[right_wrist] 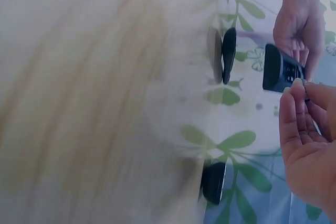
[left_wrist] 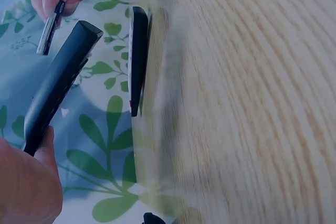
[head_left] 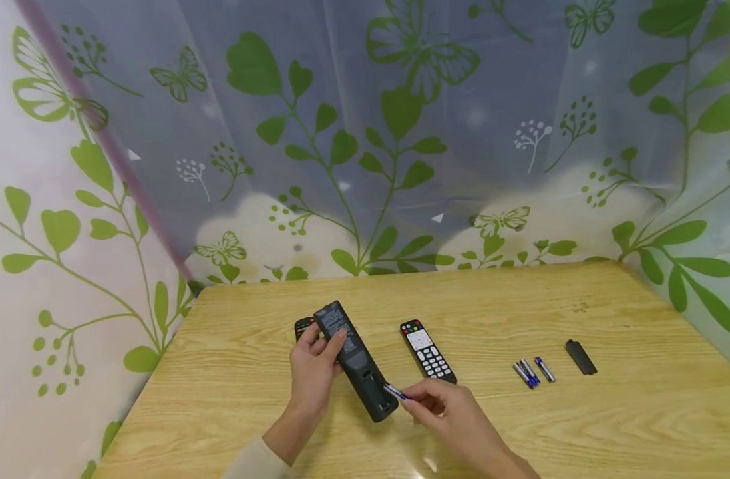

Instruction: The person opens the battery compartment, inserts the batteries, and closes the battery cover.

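Observation:
My left hand (head_left: 311,379) grips a black remote control (head_left: 351,346) above the table, its back turned up and its lower end tilted toward the right. The battery compartment (head_left: 373,392) at that end is uncovered. Between thumb and fingers, my right hand (head_left: 457,419) pinches a blue and silver battery (head_left: 396,392) at the compartment's right edge. In the left wrist view the battery (left_wrist: 49,34) stands apart from the remote's end. My right fingers mostly hide it in the right wrist view. Whether a battery lies inside the compartment, I cannot tell.
A black remote with white buttons (head_left: 434,362) lies face up on the wooden table (head_left: 233,379). Another remote (head_left: 303,324) is partly hidden behind my left hand. Three loose batteries (head_left: 544,369) and a black battery cover (head_left: 581,357) lie at the right. Patterned cloth (head_left: 400,199) hangs behind.

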A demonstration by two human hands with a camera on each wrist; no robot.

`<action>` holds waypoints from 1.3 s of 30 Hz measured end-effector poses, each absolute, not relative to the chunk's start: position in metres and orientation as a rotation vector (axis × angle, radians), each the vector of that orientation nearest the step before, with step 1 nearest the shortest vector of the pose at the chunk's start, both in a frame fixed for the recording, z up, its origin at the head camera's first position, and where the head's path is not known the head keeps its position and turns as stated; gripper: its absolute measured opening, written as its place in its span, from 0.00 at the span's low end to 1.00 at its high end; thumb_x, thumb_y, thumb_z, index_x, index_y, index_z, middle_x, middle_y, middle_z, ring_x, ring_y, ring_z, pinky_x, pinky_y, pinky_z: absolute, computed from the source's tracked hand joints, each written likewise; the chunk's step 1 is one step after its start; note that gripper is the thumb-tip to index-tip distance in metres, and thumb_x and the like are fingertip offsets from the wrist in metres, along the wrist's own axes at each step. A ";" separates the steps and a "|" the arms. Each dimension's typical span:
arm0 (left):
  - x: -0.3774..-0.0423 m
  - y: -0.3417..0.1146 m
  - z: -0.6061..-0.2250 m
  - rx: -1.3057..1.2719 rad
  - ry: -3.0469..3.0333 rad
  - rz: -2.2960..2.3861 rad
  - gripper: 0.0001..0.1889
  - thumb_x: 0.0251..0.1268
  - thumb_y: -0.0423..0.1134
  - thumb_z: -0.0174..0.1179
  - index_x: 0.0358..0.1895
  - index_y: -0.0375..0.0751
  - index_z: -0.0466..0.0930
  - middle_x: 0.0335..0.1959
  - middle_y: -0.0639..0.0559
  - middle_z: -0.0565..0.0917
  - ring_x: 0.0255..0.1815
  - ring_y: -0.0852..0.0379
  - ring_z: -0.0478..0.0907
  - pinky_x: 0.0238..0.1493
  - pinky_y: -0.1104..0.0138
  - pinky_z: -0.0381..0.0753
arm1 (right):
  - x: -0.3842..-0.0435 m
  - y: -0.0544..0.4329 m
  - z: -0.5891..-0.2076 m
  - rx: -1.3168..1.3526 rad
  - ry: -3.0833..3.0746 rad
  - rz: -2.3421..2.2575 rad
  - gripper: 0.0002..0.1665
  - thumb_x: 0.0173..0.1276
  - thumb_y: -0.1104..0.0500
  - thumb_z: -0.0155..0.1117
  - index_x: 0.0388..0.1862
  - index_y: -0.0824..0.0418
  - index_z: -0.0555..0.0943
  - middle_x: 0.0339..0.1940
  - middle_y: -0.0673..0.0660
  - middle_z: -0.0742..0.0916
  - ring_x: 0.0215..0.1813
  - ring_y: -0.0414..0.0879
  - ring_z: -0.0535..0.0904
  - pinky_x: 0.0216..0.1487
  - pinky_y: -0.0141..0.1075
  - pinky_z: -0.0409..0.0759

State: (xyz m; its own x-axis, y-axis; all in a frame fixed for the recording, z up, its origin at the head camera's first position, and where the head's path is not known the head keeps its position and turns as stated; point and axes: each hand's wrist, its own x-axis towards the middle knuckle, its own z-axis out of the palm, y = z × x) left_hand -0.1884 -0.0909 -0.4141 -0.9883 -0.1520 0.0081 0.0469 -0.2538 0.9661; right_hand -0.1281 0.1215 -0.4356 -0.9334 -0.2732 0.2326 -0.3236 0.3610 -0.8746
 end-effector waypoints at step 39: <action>-0.187 -0.084 -0.416 0.180 -1.553 -2.578 0.21 0.68 0.30 0.56 0.61 0.27 0.66 0.43 0.35 0.82 0.41 0.48 0.83 0.41 0.60 0.83 | -0.131 0.092 -0.423 0.496 -2.559 1.027 0.10 0.59 0.61 0.72 0.26 0.52 0.78 0.23 0.41 0.76 0.25 0.33 0.70 0.24 0.27 0.72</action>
State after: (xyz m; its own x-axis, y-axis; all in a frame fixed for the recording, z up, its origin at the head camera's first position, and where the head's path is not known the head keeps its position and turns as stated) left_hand -0.1874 -0.0841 -0.4165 -0.9849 -0.1694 -0.0363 0.0471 -0.4632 0.8850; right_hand -0.1314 0.0917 -0.4232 -0.8820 -0.1918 0.4304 -0.4361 0.6781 -0.5916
